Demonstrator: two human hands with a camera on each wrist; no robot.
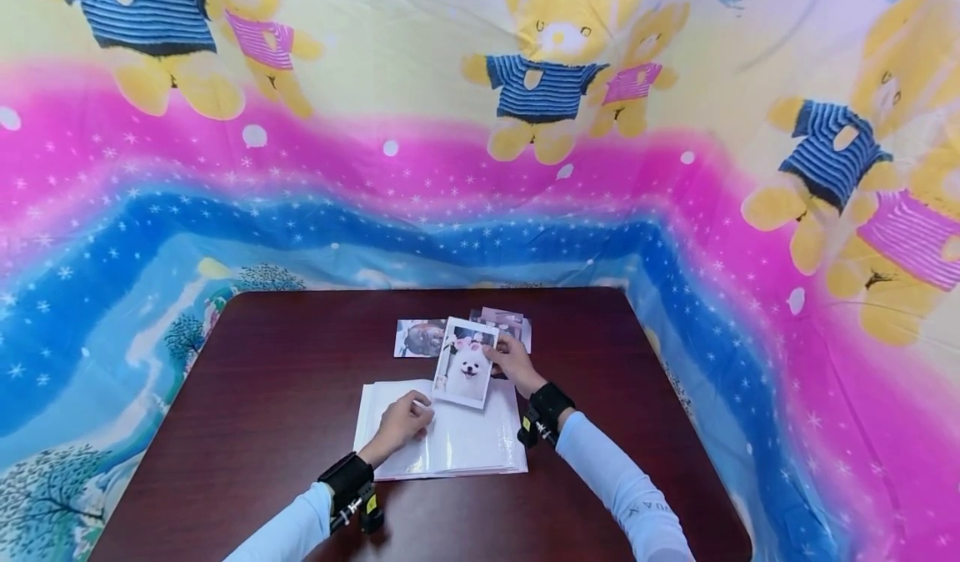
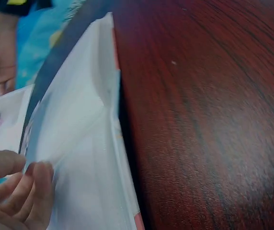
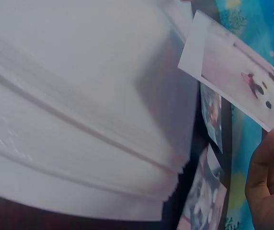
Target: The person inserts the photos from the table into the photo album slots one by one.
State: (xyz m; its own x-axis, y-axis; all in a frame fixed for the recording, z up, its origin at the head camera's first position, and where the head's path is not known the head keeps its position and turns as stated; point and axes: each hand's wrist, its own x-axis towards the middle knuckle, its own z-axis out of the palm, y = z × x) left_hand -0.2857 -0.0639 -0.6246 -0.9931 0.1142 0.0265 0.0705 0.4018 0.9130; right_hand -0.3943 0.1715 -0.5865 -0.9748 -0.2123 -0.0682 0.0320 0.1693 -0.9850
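My right hand (image 1: 517, 365) pinches a photo (image 1: 467, 372) by its right edge, between thumb and fingers. The photo shows a smiling white fluffy dog with pink flowers and is tilted above the album. An open photo album (image 1: 480, 441) with white pages and clear sleeves lies below it. Over the album's left page is my left hand (image 1: 405, 422), its fingers loosely curled near the middle fold. In the left wrist view, thumb and fingertips (image 2: 43, 170) come close together above the page. On the right, the right wrist view shows the album's layered page edges (image 3: 175, 177).
Behind the album lies another photo (image 1: 420, 338), on the left. Several overlapping photos (image 1: 521, 328) lie behind the right hand. The dark wooden table (image 1: 285, 378) reaches back to a printed cloth (image 1: 450, 170) with bears and snowflakes. Both wrists wear black camera straps.
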